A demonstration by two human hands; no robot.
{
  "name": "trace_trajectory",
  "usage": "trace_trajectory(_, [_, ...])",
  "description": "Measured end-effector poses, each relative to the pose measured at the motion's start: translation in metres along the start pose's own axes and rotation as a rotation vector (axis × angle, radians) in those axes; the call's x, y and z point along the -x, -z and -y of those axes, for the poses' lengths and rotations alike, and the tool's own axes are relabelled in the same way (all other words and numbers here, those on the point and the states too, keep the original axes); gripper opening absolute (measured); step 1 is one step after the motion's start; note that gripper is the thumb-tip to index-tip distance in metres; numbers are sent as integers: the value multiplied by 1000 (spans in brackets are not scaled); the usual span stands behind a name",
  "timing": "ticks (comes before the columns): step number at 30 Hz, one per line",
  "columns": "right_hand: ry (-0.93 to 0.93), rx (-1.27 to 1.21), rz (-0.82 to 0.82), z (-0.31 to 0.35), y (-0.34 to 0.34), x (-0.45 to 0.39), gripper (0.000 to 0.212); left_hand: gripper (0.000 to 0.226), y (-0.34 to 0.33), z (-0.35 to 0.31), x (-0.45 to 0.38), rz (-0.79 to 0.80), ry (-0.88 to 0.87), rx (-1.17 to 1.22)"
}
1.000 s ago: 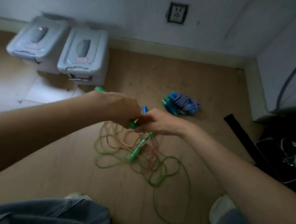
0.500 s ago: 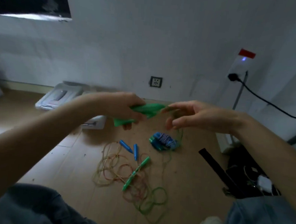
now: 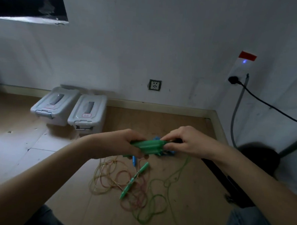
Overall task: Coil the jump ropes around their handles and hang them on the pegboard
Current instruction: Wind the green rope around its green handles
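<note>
Item: green handles, paired, clamped in left hand; right hand pinches their end. Step: starting coil. Next: wind green rope w/ even turns.

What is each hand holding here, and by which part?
The left hand grips the paired green handles around their left end; the right hand pinches their right end with its fingers.

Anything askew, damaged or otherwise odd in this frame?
Yes. Loose ropes lie tangled in overlapping loops on the floor, with a green handle lying among them. The window frame at upper left looks chipped along its lower edge. Both hands grip the green handles normally.
</note>
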State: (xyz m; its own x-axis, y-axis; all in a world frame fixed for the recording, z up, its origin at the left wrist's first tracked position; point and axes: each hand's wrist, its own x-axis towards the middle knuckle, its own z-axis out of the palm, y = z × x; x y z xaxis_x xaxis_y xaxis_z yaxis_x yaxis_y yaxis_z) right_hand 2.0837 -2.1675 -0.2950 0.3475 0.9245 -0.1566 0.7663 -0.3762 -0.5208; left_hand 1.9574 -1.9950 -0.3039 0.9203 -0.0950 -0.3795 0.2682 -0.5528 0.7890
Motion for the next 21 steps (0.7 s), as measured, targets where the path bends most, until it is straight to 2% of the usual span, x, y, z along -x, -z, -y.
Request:
trace_trajectory(4, [-36,-115,50,-5,7,-3,9,17,2,4,0,-31,-55,11])
trace_trajectory(6, [-37,-211,47,-7,10,-1,15,22,2,6,3,2,-47,140])
trace_trajectory(9, [-61,-302,-78,-10,8,1,25,18,6,10,3,-26,-28,341])
trace_trajectory(11, [-112,-90,-144,-11,0,0,24,10,9,16,-2,-125,25,275])
trace_trajectory(13, [-167,333,-84,-8,-15,-1,17,6,6,21,-8,-162,116,12])
trace_trajectory(15, [-63,671,-4,5,-38,-1,11,8,-10,24,-15,-96,175,-258])
trace_trajectory(17, [128,783,109,19,-59,-1,13,18,-36,27,-22,55,179,-451])
trace_trajectory(19, [224,690,249,25,-66,2,11,25,-57,27,-22,239,141,-557])
trace_trajectory(21, [176,417,400,23,-57,5,8,26,-64,27,-16,378,82,-534])
